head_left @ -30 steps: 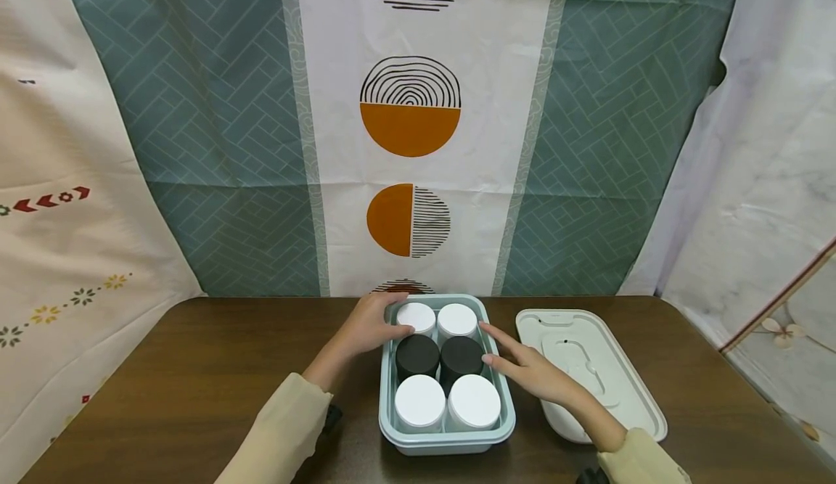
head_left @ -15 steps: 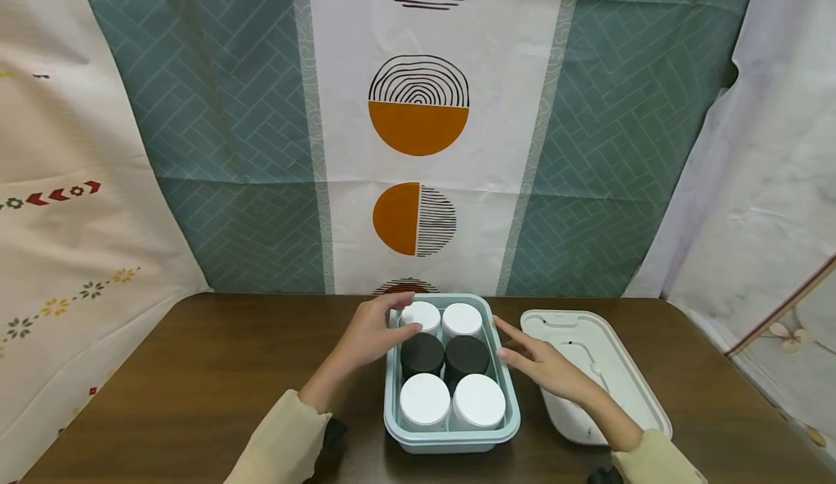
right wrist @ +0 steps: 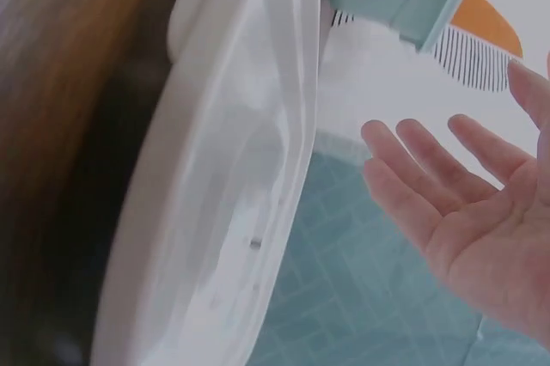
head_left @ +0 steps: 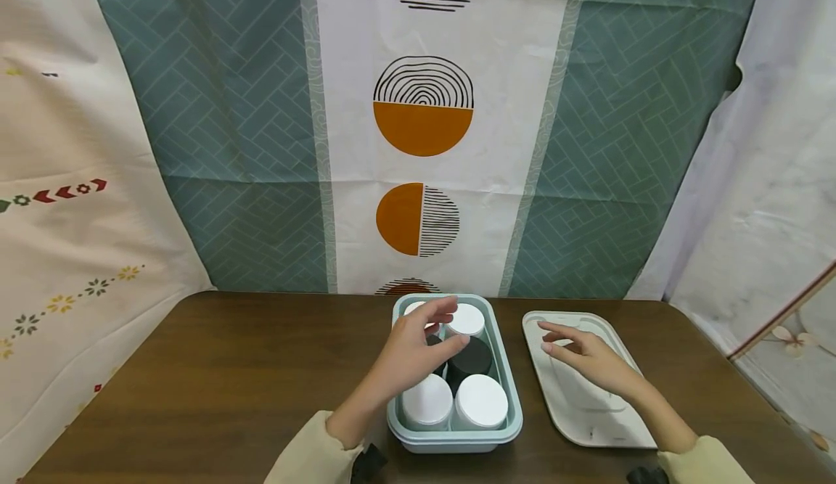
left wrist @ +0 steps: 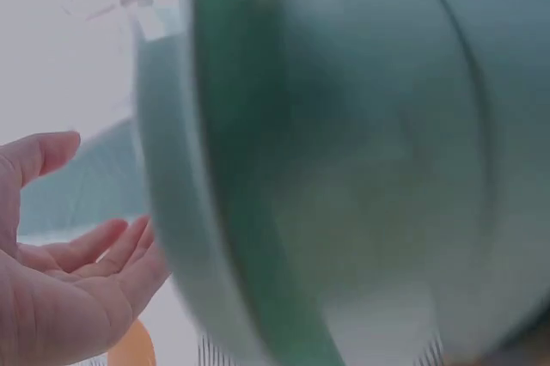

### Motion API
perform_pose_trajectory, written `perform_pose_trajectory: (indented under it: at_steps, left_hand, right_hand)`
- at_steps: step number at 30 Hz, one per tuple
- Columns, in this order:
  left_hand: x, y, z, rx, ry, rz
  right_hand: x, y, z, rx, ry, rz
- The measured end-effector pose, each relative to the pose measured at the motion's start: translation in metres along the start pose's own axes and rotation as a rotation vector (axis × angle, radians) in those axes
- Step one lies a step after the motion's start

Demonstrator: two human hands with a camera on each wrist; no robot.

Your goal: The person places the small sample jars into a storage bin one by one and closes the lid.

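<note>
A pale blue-green plastic box (head_left: 511, 397) stands on the table, holding several round jars in two columns. White-lidded jars (head_left: 481, 400) fill its near and far rows, and black-lidded jars (head_left: 472, 359) the middle one. Over the box hovers my left hand (head_left: 414, 350), fingers loosely bent and gripping nothing; it hides parts of the left jars. The box wall (left wrist: 163, 143) fills much of the left wrist view, blurred. My right hand (head_left: 591, 361) is above the white lid (head_left: 568, 415) right of the box. In the right wrist view its fingers are spread with nothing in them.
The brown wooden table (head_left: 261, 382) extends on both sides of the box. A patterned curtain (head_left: 261, 143) hangs behind the table, with lighter cloths at left and right.
My left hand has moved right from the box's left rim to over the jars. My right hand has left the box's right side and moved right, over the lid.
</note>
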State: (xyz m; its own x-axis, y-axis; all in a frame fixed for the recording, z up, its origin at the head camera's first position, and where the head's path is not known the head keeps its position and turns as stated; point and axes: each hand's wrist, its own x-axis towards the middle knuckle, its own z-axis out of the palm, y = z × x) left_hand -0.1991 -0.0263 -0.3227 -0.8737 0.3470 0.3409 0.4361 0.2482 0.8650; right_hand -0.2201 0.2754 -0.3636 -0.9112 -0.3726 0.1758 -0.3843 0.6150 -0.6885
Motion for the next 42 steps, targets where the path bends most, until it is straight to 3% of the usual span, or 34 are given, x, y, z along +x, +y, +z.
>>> perform_pose_trajectory:
  at_steps: [8,14,19,25,32,37,42]
  left_hand:
    - [-0.001,0.023,0.041,-0.077,-0.037,0.004]
    - [0.003,0.031,0.073,-0.059,-0.100,0.017]
    - [0.004,0.037,0.101,-0.043,-0.108,-0.027]
    - [0.003,0.037,0.134,0.004,-0.100,-0.140]
    - [0.003,0.026,0.168,-0.032,-0.098,-0.307]
    - [0.003,0.017,0.184,-0.062,-0.081,-0.430]
    - [0.000,0.007,0.194,-0.137,-0.035,-0.507]
  right_hand:
    - [-0.017,0.015,-0.020,-0.035,0.036,0.061]
    - [-0.030,0.027,-0.036,-0.072,0.065,0.102]
    - [-0.038,0.038,-0.046,-0.136,0.111,0.120]
    - [-0.046,0.053,-0.055,-0.185,0.130,0.171]
    - [-0.053,0.063,-0.056,-0.116,0.094,0.306]
    - [-0.054,0.065,-0.060,-0.118,0.095,0.388]
    - [-0.054,0.069,-0.063,-0.155,0.025,0.431]
